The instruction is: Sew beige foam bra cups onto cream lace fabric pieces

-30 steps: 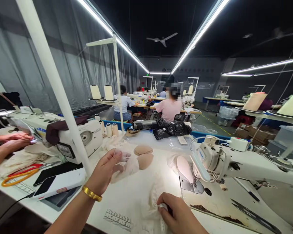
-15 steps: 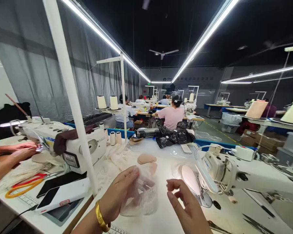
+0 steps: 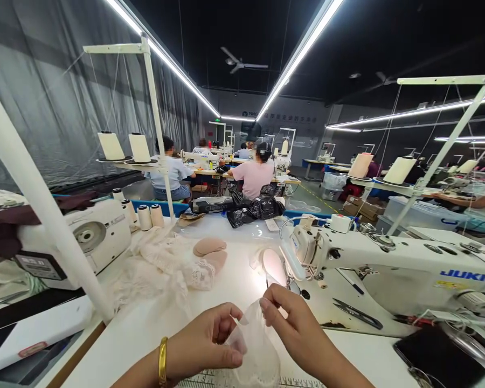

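A sheer white piece of fabric [image 3: 258,350] hangs between my two hands over the front of the white table. My right hand [image 3: 293,323] pinches its upper edge between thumb and fingers. On the other side my left hand [image 3: 210,339], with a gold bangle at the wrist, has its fingers curled round the fabric's left edge. Beyond them lie beige molded pads [image 3: 210,253] beside a heap of cream lace fabric [image 3: 161,264]. Another pale pad [image 3: 274,265] rests under the lamp by the sewing machine [image 3: 347,253].
Thread snips [image 3: 358,312] lie on the machine bed at right, near a dark flat device [image 3: 440,358]. A slanted white pole [image 3: 44,199] and a second machine [image 3: 84,237] stand at left. Black plastic bags [image 3: 258,207] sit at the back. Co-workers are seated farther off.
My view has swung to the right. My right hand, apart from the fabric before, now pinches its edge. The fabric has come lower and nearer, spread between both hands.
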`<state>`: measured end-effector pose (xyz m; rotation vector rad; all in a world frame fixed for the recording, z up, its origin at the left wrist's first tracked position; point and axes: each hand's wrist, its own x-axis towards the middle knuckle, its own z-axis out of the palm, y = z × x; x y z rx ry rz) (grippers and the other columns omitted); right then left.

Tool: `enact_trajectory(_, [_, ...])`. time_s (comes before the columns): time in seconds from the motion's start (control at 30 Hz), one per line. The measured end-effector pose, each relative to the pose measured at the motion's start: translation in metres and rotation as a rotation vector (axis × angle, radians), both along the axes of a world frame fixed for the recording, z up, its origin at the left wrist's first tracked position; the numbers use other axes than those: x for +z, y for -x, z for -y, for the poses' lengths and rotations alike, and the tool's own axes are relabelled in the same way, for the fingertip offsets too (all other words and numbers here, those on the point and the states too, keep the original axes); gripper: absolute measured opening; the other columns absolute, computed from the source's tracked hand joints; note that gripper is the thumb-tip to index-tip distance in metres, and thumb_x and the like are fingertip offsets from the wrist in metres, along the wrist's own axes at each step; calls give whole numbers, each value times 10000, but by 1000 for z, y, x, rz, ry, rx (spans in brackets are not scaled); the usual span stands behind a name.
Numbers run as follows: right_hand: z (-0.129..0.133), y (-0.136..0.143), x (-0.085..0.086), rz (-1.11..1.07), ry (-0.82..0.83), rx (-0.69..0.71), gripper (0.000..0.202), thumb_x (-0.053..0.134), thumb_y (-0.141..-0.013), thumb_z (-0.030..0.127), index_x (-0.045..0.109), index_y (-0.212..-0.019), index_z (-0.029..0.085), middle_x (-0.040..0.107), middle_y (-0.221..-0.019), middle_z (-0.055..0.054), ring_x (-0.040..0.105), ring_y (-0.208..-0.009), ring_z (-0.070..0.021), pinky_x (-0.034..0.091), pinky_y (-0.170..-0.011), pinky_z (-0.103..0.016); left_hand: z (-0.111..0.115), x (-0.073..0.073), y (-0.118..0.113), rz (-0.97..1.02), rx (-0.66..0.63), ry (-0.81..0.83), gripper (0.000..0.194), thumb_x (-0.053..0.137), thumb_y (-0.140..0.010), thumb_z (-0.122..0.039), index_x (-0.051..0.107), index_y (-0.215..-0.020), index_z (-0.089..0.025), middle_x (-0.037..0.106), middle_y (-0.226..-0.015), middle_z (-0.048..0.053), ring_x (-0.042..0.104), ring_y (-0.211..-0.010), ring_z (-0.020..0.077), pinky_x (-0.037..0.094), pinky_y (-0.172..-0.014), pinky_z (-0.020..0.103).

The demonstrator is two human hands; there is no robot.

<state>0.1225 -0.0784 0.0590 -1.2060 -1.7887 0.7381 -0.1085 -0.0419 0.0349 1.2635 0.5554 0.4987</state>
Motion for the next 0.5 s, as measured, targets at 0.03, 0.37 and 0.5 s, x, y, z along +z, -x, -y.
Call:
enact_trajectory(0.03, [-1,-2,0,-52,71,-12,358,477,-1026,437,495,-735,228,535,-728,9,498,-700,-174,373,-641,-303,1,-1,0,-20,40,-9,569,953,-656,-528,623,-971,-188,692,-862,22,620,-788,166,425,-736,271])
enact_trajectory(0.37, [1,-10,-7,-614,656,241,244,764,-769,365,647,-847,164,666,-657,-2,543,-558,-118,336,-579,-260,-3,10,-12,-263,213,-250,566,488,-965,-707,681,-867,-184,511,-444,-49,414,-415,132,340,-549,261])
enact_trajectory(0.5, [-5,-16,-21,-741,680,214,253,758,-807,383,605,-780,183,660,-674,7,536,-581,-108,330,-591,-252,-37,27,-14,-574,259,-798,543,325,-1070,-538,715,-972,-174,709,-644,30,647,-558,175,488,-613,280])
